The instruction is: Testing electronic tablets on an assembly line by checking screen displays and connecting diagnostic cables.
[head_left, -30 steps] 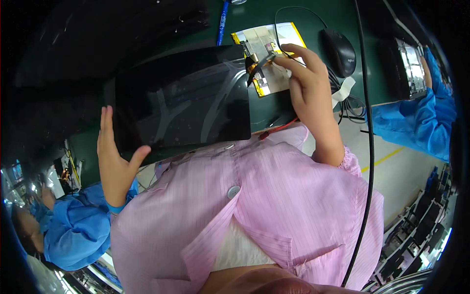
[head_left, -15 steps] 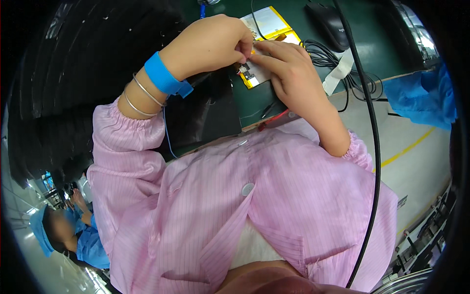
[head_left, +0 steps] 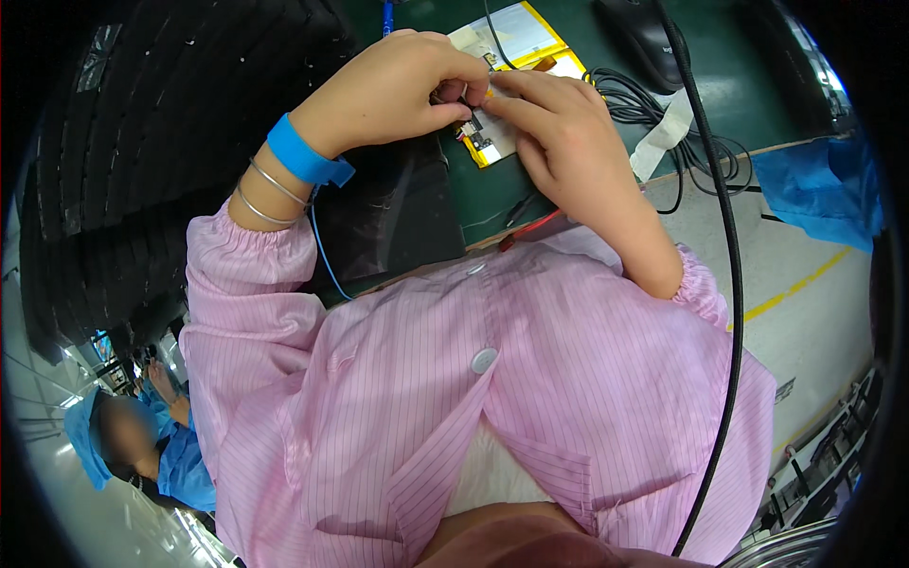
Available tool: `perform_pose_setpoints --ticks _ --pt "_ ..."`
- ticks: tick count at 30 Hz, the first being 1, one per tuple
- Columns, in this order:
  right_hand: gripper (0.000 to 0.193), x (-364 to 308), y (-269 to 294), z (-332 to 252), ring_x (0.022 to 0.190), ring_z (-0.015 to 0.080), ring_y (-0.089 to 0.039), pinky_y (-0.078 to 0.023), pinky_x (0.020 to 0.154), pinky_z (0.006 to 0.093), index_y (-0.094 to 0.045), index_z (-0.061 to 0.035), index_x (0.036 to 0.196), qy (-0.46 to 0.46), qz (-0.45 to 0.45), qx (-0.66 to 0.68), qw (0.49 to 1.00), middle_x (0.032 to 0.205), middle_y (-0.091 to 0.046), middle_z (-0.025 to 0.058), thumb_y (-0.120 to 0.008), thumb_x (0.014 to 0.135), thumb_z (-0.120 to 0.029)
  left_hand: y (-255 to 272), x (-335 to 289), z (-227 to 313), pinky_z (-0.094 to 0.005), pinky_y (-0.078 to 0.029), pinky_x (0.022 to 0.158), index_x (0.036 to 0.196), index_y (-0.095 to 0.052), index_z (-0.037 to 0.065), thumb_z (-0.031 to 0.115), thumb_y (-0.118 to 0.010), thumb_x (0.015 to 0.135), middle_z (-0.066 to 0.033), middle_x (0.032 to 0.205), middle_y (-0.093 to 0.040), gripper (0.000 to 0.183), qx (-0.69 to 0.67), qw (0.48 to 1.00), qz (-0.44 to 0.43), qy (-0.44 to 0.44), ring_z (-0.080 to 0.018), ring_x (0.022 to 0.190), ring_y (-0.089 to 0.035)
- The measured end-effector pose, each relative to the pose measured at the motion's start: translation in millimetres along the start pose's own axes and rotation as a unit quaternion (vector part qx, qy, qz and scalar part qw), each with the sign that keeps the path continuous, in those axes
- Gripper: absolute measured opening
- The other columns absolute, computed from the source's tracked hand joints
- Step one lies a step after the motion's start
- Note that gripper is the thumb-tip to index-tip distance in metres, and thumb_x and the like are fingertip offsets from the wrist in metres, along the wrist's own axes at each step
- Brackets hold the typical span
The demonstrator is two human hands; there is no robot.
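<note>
Your green table (head_left: 734, 104) bears the yellow-edged pack (head_left: 530, 36), a black mouse (head_left: 639, 43) and coiled cable (head_left: 620, 99) to its right.

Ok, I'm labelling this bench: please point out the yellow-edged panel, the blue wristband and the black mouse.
Yellow-edged panel (head_left: 524, 36): head view, on its silvery upper face.
Blue wristband (head_left: 297, 151): head view, middle of the band.
Black mouse (head_left: 640, 43): head view, on its back.

The left head-worn fisheye camera is facing downward over the wearer's pink jacket (head_left: 398, 388), taking in both hands (head_left: 576, 142) and the green counter (head_left: 571, 23) at close range.
</note>
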State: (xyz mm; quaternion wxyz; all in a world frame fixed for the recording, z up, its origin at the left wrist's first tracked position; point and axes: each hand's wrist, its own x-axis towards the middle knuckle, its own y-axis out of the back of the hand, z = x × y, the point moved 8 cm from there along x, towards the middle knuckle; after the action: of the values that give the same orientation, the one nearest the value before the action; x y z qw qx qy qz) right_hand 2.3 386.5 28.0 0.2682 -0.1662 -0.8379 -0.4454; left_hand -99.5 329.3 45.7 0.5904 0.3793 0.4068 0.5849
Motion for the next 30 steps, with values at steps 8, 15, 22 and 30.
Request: perform_pose_setpoints --ticks 8,15,22,30 --pt "0.027 1 1 0 0.105 0.0256 -0.059 -0.041 0.092 0.0391 -0.065 -0.0065 0.103 -0.008 -0.006 -0.006 1.0 0.112 -0.063 0.008 -0.06 0.076 -0.004 -7 6 -2 -0.0296 -0.046 0.062 0.087 -0.055 0.004 0.006 -0.07 0.079 -0.0087 0.076 -0.058 0.016 -0.043 0.998 -0.055 0.007 -0.0196 0.066 -0.054" --pt "0.027 0 0 1 0.106 0.0245 -0.059 -0.041 0.092 0.0385 -0.066 -0.0074 0.103 -0.005 -0.012 -0.02 1.0 0.113 -0.063 0.0072 -0.061 0.077 -0.005 -11 -4 -11 -0.0281 -0.046 0.064 0.09 -0.055 0.003 0.006 -0.069 0.082 -0.008 0.079 -0.058 0.017 -0.069 0.994 -0.073 0.037 -0.0173 0.07 -0.055" --pt "0.023 2 0 1 0.104 0.0239 -0.06 -0.043 0.089 0.0378 -0.067 -0.0072 0.1 -0.007 -0.01 -0.021 1.0 0.109 -0.064 0.0055 -0.061 0.078 -0.005 -3 -29 -30 -0.026 -0.047 0.074 0.1 -0.055 0.001 0.011 -0.069 0.084 -0.0067 0.087 -0.06 0.024 -0.129 0.988 0.016 0.085 -0.0143 0.08 -0.056" --pt "0.011 34 -13 -5 0.083 0.0257 -0.062 -0.044 0.074 0.0391 -0.065 -0.0071 0.082 -0.036 0.036 -0.08 0.995 0.082 -0.064 0.0074 -0.066 0.077 -0.017 -6 -39 -27 -0.0316 -0.048 0.077 0.097 -0.058 -0.001 0.019 -0.072 0.083 -0.0104 0.086 -0.061 0.028 -0.108 0.989 0.005 0.097 -0.0206 0.081 -0.058"
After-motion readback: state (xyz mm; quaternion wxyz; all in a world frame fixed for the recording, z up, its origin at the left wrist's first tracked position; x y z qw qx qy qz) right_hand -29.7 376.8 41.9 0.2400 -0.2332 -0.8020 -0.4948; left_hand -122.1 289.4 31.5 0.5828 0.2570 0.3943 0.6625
